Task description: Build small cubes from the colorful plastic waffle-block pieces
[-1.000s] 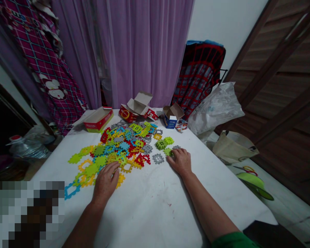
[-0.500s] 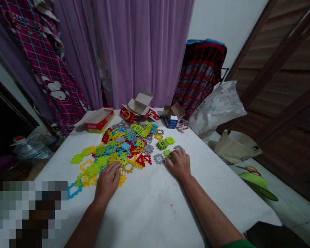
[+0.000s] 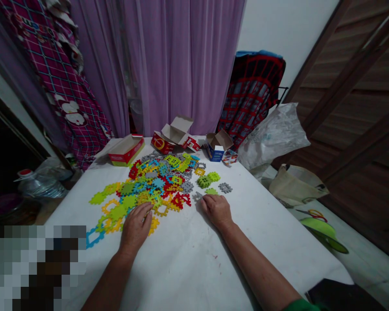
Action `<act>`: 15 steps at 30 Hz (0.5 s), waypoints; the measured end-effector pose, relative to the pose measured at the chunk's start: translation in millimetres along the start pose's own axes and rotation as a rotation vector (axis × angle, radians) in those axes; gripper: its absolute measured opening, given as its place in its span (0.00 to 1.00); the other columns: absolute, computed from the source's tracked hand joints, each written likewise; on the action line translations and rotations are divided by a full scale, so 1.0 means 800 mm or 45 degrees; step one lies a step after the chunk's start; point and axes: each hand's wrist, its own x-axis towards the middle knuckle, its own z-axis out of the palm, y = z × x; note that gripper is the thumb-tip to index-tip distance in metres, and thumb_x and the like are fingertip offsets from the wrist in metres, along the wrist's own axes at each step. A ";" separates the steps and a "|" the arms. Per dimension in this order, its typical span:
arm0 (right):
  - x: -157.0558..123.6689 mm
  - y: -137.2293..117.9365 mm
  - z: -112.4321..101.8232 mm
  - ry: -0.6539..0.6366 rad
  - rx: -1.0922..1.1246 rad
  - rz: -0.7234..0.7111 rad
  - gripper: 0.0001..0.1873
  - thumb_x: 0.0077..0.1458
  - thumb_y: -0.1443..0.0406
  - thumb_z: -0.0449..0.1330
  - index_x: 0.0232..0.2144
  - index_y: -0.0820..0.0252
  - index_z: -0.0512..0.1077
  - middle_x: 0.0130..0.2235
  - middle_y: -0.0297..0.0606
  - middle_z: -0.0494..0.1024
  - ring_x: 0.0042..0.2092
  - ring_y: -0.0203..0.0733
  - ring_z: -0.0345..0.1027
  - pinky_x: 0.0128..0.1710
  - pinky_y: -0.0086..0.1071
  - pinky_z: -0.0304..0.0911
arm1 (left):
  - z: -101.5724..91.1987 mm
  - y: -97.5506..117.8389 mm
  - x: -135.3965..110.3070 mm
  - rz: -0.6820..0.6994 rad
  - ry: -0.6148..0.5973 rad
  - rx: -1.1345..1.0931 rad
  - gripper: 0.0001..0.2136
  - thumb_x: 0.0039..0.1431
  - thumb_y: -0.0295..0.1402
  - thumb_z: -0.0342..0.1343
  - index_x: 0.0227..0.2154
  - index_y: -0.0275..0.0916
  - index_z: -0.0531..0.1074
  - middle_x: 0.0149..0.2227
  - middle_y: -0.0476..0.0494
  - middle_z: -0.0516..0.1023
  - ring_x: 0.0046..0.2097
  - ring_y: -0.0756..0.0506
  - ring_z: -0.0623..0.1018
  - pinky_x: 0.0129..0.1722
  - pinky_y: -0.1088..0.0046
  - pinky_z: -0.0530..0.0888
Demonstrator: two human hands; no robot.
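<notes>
A pile of flat interlocking plastic tiles [image 3: 158, 185] in green, yellow, red, blue and grey covers the far half of the white table [image 3: 188, 263]. My left hand [image 3: 135, 227] lies flat and open at the pile's near edge, its fingertips on yellow tiles. My right hand [image 3: 215, 209] rests palm down with its fingers stretched onto a loose grey tile [image 3: 197, 195], which they partly hide. A green tile [image 3: 211, 191] and another grey tile [image 3: 225, 187] lie just beyond that hand, and a small green assembled block [image 3: 202, 181] stands behind them.
At the table's far edge are a shallow red box [image 3: 126, 150], an opened red carton [image 3: 171, 134] and a small blue box [image 3: 216, 149]. A plastic bag [image 3: 272, 134] and a cloth bag [image 3: 294, 185] sit to the right. A purple curtain hangs behind.
My right hand has slid left and toward me, off the green and grey tiles, onto the other grey tile. My left hand has stayed put.
</notes>
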 end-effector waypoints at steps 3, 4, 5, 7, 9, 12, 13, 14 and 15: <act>-0.006 0.006 0.000 0.050 0.218 0.226 0.19 0.64 0.59 0.48 0.32 0.57 0.78 0.34 0.39 0.81 0.35 0.39 0.72 0.36 0.30 0.59 | 0.000 0.000 0.000 0.006 -0.007 -0.003 0.15 0.64 0.37 0.46 0.42 0.41 0.77 0.45 0.41 0.82 0.48 0.42 0.79 0.52 0.60 0.75; -0.007 0.008 -0.001 0.035 0.293 0.297 0.21 0.64 0.58 0.47 0.32 0.57 0.78 0.33 0.38 0.81 0.35 0.39 0.72 0.36 0.29 0.60 | 0.000 0.000 -0.001 0.005 -0.010 -0.006 0.15 0.64 0.37 0.46 0.42 0.41 0.77 0.45 0.41 0.82 0.48 0.42 0.79 0.52 0.60 0.74; -0.008 0.011 -0.001 0.015 0.354 0.346 0.21 0.64 0.58 0.47 0.32 0.57 0.78 0.34 0.38 0.81 0.36 0.39 0.73 0.36 0.29 0.62 | 0.001 0.000 -0.001 0.002 -0.012 -0.009 0.15 0.64 0.37 0.46 0.42 0.41 0.77 0.45 0.42 0.82 0.48 0.42 0.79 0.52 0.60 0.74; -0.008 0.015 -0.002 -0.009 0.417 0.380 0.21 0.62 0.58 0.46 0.36 0.57 0.78 0.38 0.38 0.81 0.40 0.41 0.74 0.40 0.30 0.64 | 0.001 0.000 -0.001 -0.007 -0.014 -0.014 0.14 0.64 0.37 0.46 0.42 0.42 0.77 0.45 0.42 0.81 0.48 0.42 0.79 0.52 0.59 0.74; -0.009 0.016 -0.006 0.001 0.390 0.409 0.20 0.61 0.58 0.47 0.39 0.57 0.77 0.42 0.39 0.81 0.43 0.41 0.73 0.43 0.31 0.64 | 0.001 -0.001 -0.001 -0.010 -0.014 -0.017 0.14 0.64 0.37 0.47 0.42 0.42 0.77 0.45 0.42 0.81 0.48 0.42 0.79 0.52 0.59 0.74; -0.013 0.006 -0.014 -0.054 0.252 0.515 0.18 0.60 0.59 0.49 0.41 0.56 0.76 0.43 0.38 0.80 0.39 0.40 0.73 0.41 0.32 0.64 | 0.001 -0.001 -0.001 -0.002 -0.017 -0.019 0.14 0.64 0.37 0.47 0.42 0.42 0.77 0.45 0.41 0.81 0.48 0.42 0.79 0.52 0.59 0.74; -0.015 0.001 -0.017 -0.098 0.198 0.537 0.17 0.60 0.59 0.50 0.41 0.55 0.76 0.42 0.38 0.80 0.39 0.40 0.73 0.40 0.32 0.64 | 0.001 -0.001 -0.001 0.002 -0.019 -0.019 0.14 0.64 0.37 0.47 0.42 0.41 0.77 0.45 0.41 0.81 0.48 0.42 0.79 0.52 0.58 0.74; -0.018 -0.006 -0.019 -0.148 0.144 0.542 0.16 0.60 0.58 0.51 0.42 0.55 0.75 0.43 0.38 0.80 0.40 0.40 0.72 0.39 0.32 0.64 | 0.001 -0.001 -0.001 0.004 -0.021 -0.018 0.14 0.64 0.37 0.46 0.42 0.41 0.77 0.45 0.41 0.81 0.48 0.42 0.79 0.52 0.58 0.74; -0.020 -0.013 -0.021 -0.192 0.091 0.534 0.16 0.60 0.57 0.53 0.43 0.56 0.75 0.43 0.39 0.79 0.42 0.42 0.72 0.39 0.32 0.64 | 0.001 0.000 0.000 0.005 -0.022 -0.018 0.15 0.65 0.37 0.46 0.42 0.41 0.77 0.45 0.41 0.81 0.48 0.42 0.79 0.52 0.58 0.75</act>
